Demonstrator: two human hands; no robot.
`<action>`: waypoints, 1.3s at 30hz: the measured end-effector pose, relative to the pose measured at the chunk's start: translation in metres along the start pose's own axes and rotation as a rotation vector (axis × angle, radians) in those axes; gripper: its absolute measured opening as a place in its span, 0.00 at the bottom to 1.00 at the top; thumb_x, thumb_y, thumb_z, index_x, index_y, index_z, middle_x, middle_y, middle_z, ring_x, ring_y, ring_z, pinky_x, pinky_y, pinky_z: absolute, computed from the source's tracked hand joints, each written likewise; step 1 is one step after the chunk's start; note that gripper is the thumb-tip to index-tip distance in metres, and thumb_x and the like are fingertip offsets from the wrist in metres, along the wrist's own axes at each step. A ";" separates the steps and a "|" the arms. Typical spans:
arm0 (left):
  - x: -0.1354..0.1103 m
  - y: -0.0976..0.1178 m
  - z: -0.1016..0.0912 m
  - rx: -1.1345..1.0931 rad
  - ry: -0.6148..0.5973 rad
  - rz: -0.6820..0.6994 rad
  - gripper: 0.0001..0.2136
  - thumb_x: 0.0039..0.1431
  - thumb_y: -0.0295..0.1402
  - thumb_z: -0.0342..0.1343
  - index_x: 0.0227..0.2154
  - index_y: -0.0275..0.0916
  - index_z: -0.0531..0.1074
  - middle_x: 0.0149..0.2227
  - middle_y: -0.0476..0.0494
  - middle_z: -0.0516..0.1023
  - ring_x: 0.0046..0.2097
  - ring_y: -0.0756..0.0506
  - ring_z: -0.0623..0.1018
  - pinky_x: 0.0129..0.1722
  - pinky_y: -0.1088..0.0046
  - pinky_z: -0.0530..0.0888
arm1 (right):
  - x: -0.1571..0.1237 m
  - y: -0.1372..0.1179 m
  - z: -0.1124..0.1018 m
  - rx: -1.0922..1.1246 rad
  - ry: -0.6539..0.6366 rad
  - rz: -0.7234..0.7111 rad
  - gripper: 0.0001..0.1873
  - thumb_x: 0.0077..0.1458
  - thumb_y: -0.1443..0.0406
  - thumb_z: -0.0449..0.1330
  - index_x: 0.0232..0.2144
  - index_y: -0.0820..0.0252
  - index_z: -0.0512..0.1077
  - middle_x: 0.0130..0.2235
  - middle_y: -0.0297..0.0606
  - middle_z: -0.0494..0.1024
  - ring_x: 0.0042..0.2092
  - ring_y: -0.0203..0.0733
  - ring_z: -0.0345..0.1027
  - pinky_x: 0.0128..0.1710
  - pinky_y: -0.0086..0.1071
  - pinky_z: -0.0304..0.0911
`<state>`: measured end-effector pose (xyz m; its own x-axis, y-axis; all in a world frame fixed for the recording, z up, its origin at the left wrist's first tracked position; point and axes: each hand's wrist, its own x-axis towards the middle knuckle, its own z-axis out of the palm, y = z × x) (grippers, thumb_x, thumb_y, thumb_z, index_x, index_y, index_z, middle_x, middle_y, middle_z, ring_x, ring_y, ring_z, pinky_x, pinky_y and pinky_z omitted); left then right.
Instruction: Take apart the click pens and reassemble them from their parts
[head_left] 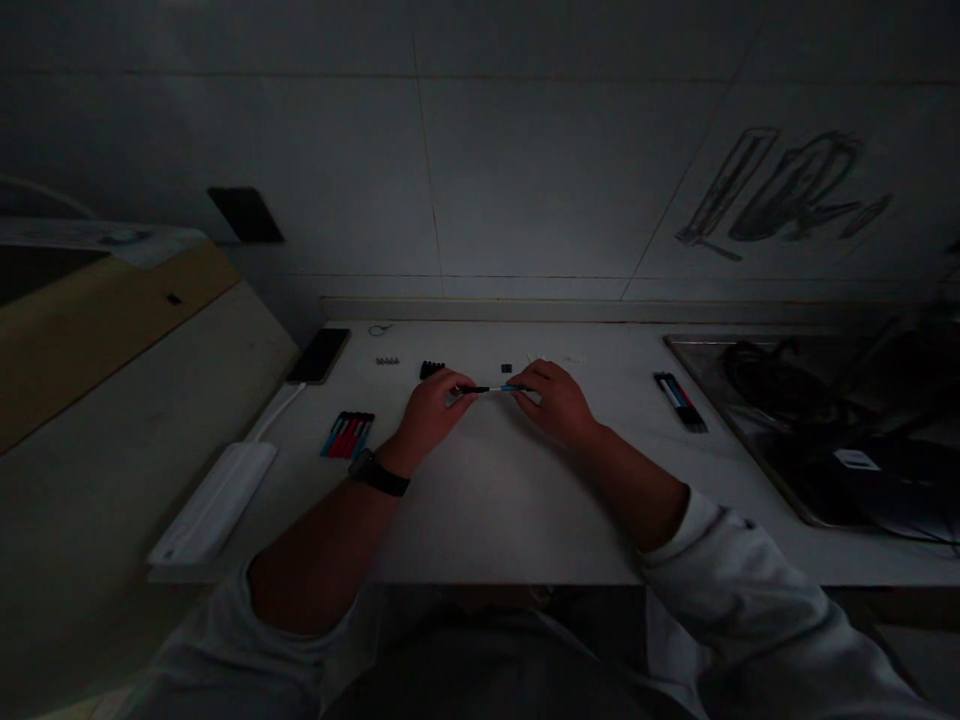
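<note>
Both hands hold one pen [493, 389] level above the white table, between them. Its left part is black, its middle whitish and its right part blue. My left hand [439, 402], with a dark watch at the wrist, pinches the black end. The blue end is gripped by the fingers of my right hand [553, 400]. Just behind my left hand lies a row of small black parts [432, 369]. A small dark square [507, 368] sits behind the pen. Thin white pieces [535, 357] show partly behind my right hand.
Blue and red pen barrels [348, 435] lie at left, and small spring-like pieces [387, 361] further back. A phone [321, 355] and a white power strip [214, 505] stand at far left. Several pens [680, 402] lie right, beside a metal-rimmed basin [739, 440] holding dark items.
</note>
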<state>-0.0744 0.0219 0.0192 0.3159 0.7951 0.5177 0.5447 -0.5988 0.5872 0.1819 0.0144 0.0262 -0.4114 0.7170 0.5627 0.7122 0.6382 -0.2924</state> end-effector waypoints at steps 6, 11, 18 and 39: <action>-0.001 0.003 0.002 -0.022 -0.056 0.016 0.04 0.63 0.31 0.65 0.39 0.41 0.78 0.39 0.46 0.81 0.41 0.45 0.80 0.44 0.66 0.75 | -0.002 -0.006 0.004 -0.017 -0.015 -0.040 0.10 0.66 0.62 0.61 0.46 0.55 0.81 0.43 0.44 0.78 0.45 0.48 0.70 0.46 0.40 0.65; -0.002 0.003 0.002 -0.024 -0.078 0.013 0.03 0.63 0.32 0.64 0.39 0.41 0.78 0.39 0.46 0.81 0.42 0.45 0.80 0.44 0.66 0.75 | -0.002 -0.006 0.004 -0.021 -0.027 -0.064 0.10 0.65 0.63 0.61 0.46 0.56 0.81 0.43 0.44 0.78 0.44 0.47 0.71 0.45 0.39 0.65; -0.001 0.008 0.001 -0.022 -0.108 -0.016 0.02 0.64 0.32 0.63 0.38 0.40 0.79 0.38 0.46 0.82 0.41 0.45 0.80 0.43 0.66 0.74 | -0.002 -0.006 0.005 -0.041 -0.023 -0.082 0.10 0.65 0.64 0.62 0.46 0.57 0.81 0.42 0.44 0.78 0.43 0.47 0.71 0.45 0.39 0.65; -0.002 0.002 0.003 -0.043 -0.142 0.014 0.03 0.65 0.32 0.61 0.39 0.41 0.77 0.39 0.45 0.80 0.43 0.44 0.79 0.46 0.65 0.74 | -0.002 -0.005 0.003 -0.074 -0.042 -0.178 0.11 0.68 0.60 0.60 0.45 0.57 0.81 0.39 0.43 0.81 0.42 0.47 0.72 0.45 0.40 0.59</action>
<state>-0.0717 0.0193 0.0178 0.4315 0.7904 0.4348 0.5063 -0.6111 0.6085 0.1768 0.0106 0.0244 -0.5569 0.6070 0.5669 0.6654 0.7346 -0.1329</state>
